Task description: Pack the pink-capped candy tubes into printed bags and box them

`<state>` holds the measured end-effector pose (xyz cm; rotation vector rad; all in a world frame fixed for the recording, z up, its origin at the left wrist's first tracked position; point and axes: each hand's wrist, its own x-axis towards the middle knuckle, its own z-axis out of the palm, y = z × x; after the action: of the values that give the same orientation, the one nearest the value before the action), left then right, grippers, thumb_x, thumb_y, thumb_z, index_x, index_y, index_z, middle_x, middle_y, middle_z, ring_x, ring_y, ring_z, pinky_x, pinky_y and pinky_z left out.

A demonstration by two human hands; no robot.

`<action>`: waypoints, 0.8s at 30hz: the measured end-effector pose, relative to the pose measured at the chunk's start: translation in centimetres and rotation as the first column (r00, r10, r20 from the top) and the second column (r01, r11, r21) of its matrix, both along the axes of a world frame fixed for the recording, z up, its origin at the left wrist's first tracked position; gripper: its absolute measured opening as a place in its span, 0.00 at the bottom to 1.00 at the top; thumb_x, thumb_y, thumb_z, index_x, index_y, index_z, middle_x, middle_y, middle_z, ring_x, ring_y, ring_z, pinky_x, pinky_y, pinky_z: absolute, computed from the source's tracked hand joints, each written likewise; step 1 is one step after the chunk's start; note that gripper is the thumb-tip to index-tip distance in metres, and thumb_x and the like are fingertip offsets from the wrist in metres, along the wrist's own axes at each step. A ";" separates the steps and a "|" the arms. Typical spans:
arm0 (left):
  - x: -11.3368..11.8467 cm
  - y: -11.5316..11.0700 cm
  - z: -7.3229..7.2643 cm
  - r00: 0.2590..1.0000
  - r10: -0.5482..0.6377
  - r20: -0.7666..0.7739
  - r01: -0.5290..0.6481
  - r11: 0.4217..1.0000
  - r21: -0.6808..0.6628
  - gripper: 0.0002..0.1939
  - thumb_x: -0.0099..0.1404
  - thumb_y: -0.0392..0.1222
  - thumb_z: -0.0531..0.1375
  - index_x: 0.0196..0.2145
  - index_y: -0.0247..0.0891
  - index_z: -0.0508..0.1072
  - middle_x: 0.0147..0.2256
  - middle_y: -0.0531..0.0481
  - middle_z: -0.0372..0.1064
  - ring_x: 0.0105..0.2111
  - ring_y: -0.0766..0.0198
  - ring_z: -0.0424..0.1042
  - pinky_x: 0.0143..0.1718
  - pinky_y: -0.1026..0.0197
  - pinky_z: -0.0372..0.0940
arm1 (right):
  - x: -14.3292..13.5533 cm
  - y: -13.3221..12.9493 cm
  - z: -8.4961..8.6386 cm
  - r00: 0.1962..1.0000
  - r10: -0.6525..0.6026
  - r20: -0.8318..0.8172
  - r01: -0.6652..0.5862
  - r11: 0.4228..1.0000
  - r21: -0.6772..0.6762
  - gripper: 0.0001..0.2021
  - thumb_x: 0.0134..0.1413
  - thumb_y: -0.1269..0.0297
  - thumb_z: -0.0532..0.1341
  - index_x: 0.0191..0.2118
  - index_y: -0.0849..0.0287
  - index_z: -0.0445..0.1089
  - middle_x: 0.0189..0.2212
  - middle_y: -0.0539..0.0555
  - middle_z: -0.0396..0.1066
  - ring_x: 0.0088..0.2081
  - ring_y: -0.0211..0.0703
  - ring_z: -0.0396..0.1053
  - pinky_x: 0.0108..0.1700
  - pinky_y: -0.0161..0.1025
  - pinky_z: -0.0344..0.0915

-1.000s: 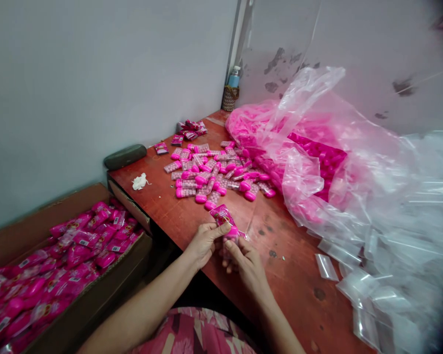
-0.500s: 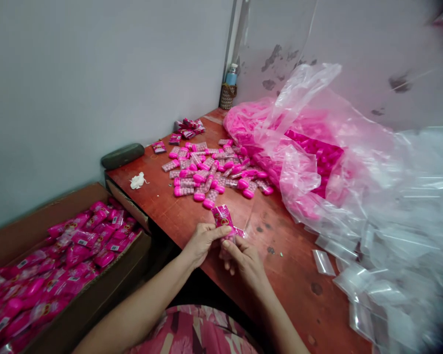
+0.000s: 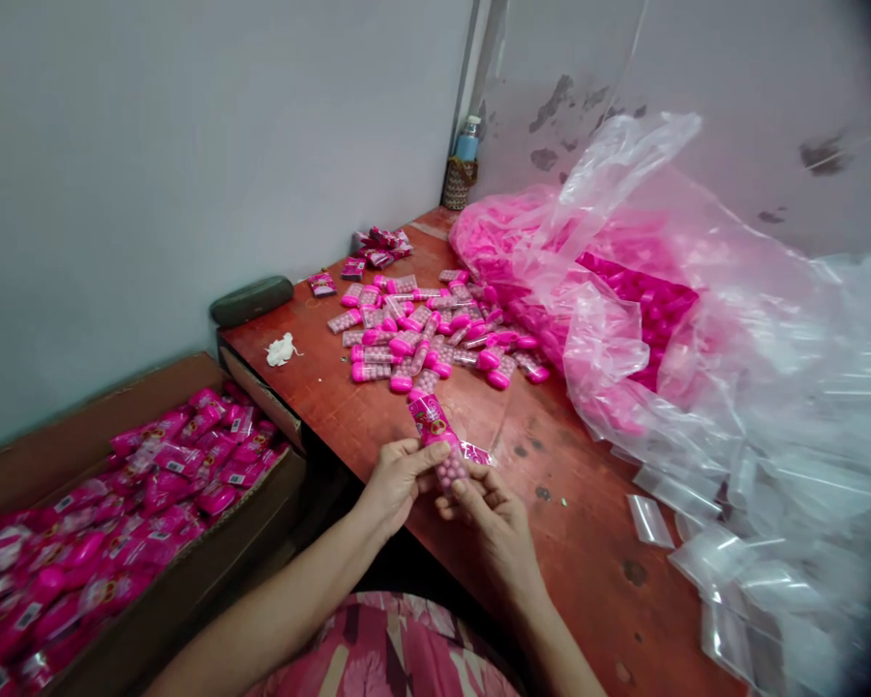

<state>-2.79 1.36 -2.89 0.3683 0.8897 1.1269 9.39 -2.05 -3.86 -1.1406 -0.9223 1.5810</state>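
Tabletop with a worn red surface (image 3: pixel 595 552) bears a large translucent plastic bag (image 3: pixel 599 334) of pink pieces towards the right, while an open cardboard box (image 3: pixel 145 402), heaped with pink-wrapped packs (image 3: pixel 178 465), stands just beside its left edge. Left of the bag spreads a loose pile of pink-capped clear containers (image 3: pixel 406 344). Over the near edge, the left hand (image 3: pixel 394 481) and right hand (image 3: pixel 494 508), close together, both pinch one small container of pink beads (image 3: pixel 450 472), with printed pink wrapping (image 3: pixel 428 416) jutting beyond the left thumb.
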 end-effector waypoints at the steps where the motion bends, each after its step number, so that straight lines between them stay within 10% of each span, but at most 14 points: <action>1: 0.1 0.0 0.1 1.000 0.008 0.009 -0.008 1.000 -0.012 0.13 0.43 0.40 0.68 0.24 0.28 0.72 0.22 0.48 0.68 0.22 0.68 0.67 0.27 0.65 0.63 | 0.0 -0.1 0.1 0.999 -0.019 0.050 0.019 1.000 0.017 0.13 0.48 0.60 0.62 0.40 0.58 0.66 0.30 0.51 0.70 0.27 0.37 0.68 0.31 0.36 0.68; 14: -0.2 -2.3 -0.2 0.963 -0.266 0.040 0.261 0.960 0.103 0.11 0.50 0.41 0.65 0.23 0.27 0.73 0.19 0.47 0.67 0.21 0.66 0.67 0.29 0.62 0.64 | -0.3 0.7 -1.1 0.993 -0.045 -0.106 0.037 0.996 -0.080 0.13 0.43 0.59 0.64 0.28 0.57 0.59 0.15 0.45 0.66 0.14 0.34 0.64 0.17 0.30 0.60; 18: -4.5 -2.6 0.8 0.985 0.170 -0.026 -0.166 0.979 0.117 0.12 0.50 0.45 0.64 0.28 0.32 0.74 0.31 0.43 0.73 0.32 0.59 0.72 0.40 0.55 0.65 | 0.5 1.1 -0.6 0.997 0.028 -0.079 -0.034 0.997 -0.073 0.15 0.45 0.52 0.61 0.31 0.57 0.59 0.17 0.46 0.68 0.15 0.35 0.65 0.16 0.29 0.58; 21: -8.3 -2.3 1.3 0.789 0.613 -0.050 -0.585 0.774 0.243 0.23 0.54 0.58 0.56 0.38 0.38 0.72 0.36 0.45 0.73 0.37 0.59 0.72 0.44 0.55 0.64 | 2.2 1.5 -0.3 0.998 -0.060 -0.005 0.059 0.996 -0.059 0.14 0.48 0.51 0.59 0.30 0.58 0.60 0.19 0.48 0.70 0.16 0.34 0.65 0.17 0.29 0.59; 24: -8.5 -2.0 0.9 0.736 0.632 -0.242 -0.533 0.762 0.369 0.22 0.53 0.54 0.59 0.43 0.40 0.71 0.40 0.45 0.72 0.42 0.58 0.70 0.49 0.54 0.59 | 3.8 1.9 -0.3 0.993 -0.104 0.046 0.107 0.993 -0.047 0.13 0.48 0.53 0.60 0.29 0.58 0.61 0.20 0.48 0.70 0.17 0.33 0.65 0.18 0.29 0.59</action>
<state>-11.32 -0.60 -2.02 0.5527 1.2206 1.8338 13.23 -0.19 -4.18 -1.2429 -0.8415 1.5056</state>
